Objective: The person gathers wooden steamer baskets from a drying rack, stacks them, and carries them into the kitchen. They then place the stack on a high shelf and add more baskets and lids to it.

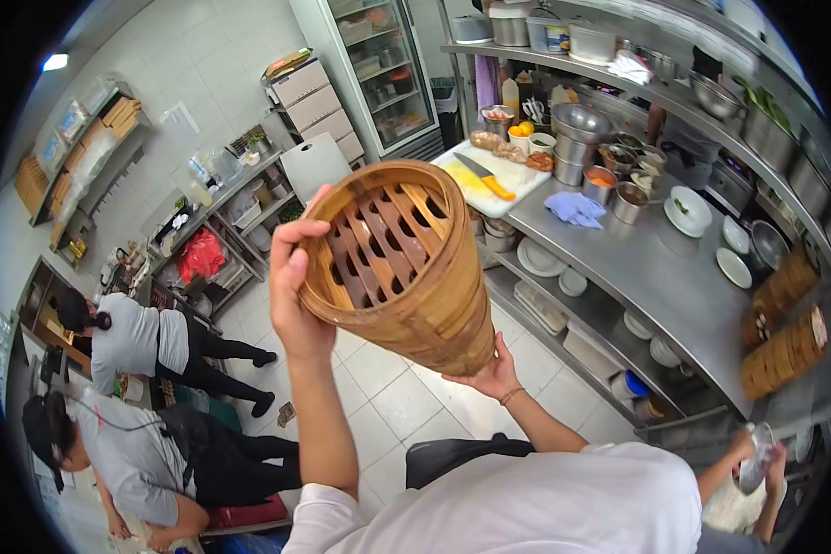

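Observation:
A tall stack of round bamboo steamer baskets [425,319] is held up in front of me, tilted. Its top basket faces me, showing dark and light wooden slats with gaps between them and no food on them. My left hand [300,295] grips the rim on the left side, fingers curled over the edge. Underneath, my right hand [491,371] supports the bottom of the stack; part of its fingers is hidden behind the baskets.
On the right, a steel counter [637,277] holds a cutting board [526,185] with a yellow-handled knife [485,177], a blue cloth [574,210], bowls, plates and more steamer baskets [785,355]. Two people [138,452] work at the left. Someone's hands [743,452] are at lower right.

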`<state>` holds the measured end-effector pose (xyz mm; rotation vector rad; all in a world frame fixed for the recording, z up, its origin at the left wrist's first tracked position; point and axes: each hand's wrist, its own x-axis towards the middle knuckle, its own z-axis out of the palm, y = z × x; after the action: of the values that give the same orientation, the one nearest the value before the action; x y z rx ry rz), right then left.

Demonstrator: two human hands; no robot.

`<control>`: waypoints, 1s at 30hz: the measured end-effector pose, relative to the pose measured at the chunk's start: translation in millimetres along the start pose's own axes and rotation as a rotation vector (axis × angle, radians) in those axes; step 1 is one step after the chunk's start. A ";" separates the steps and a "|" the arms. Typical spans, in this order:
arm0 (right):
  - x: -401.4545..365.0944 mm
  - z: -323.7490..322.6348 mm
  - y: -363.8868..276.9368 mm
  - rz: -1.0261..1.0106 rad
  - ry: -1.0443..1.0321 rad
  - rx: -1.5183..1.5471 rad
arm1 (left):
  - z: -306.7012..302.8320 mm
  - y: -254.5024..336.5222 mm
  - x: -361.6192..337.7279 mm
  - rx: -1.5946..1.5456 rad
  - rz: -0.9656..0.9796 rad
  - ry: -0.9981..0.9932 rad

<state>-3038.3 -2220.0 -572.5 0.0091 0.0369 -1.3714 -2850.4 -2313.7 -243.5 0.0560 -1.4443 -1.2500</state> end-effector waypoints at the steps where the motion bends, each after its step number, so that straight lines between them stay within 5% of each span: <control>1: 30.0 3.0 -12.8 0.003 0.001 0.000 | -15.2 -9.9 23.2 0.037 -0.017 -0.021; 6: 169.0 1.8 -73.5 -0.156 -0.044 -0.025 | -88.0 -87.8 129.7 0.357 -0.077 -0.023; 9: 244.3 -11.6 -110.5 -0.251 -0.079 0.058 | -127.5 -148.9 197.6 0.463 0.004 -0.185; 13: 317.0 6.7 -144.8 -0.519 -0.049 0.126 | -160.6 -215.8 304.8 0.253 -0.172 -0.506; 15: 359.3 14.4 -174.3 -0.525 -0.062 0.117 | -175.2 -264.3 357.6 0.434 -0.019 -0.581; 26: 498.6 -13.1 -269.3 -0.794 -0.042 0.159 | -157.6 -437.1 500.0 0.237 -0.257 -0.679; 30: 496.8 2.7 -280.0 -0.760 0.202 0.376 | -157.7 -465.5 524.6 0.155 -0.309 -0.695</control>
<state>-3214.5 -2762.3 -581.3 0.4920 -0.0548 -2.1148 -3181.7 -2951.7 -240.3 -0.0605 -2.1963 -1.4830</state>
